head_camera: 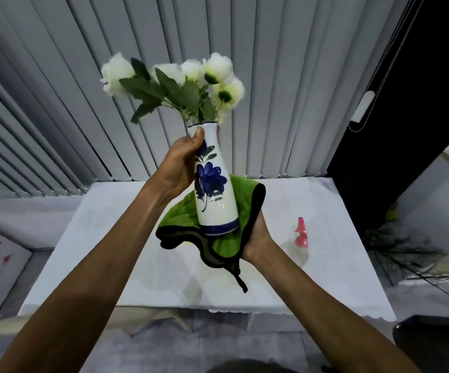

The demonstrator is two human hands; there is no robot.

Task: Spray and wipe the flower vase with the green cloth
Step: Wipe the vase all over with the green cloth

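Note:
A white flower vase (218,200) with a painted blue flower and a blue band at its foot is held up in the air above the table, tilted slightly. White artificial flowers (175,82) with green leaves stick out of its neck. My left hand (180,168) grips the vase's neck, thumb near the rim. The green cloth (226,243) with a black edge lies spread over my right hand (258,238), which presses it against the vase's lower back and base. Most of my right fingers are hidden behind the cloth.
A clear spray bottle (300,246) with a pink nozzle stands on the white-covered table (110,238), just right of my right hand. Grey vertical blinds (285,76) hang behind. A dark object (439,340) sits at the lower right and dry twigs (406,259) lie to the right.

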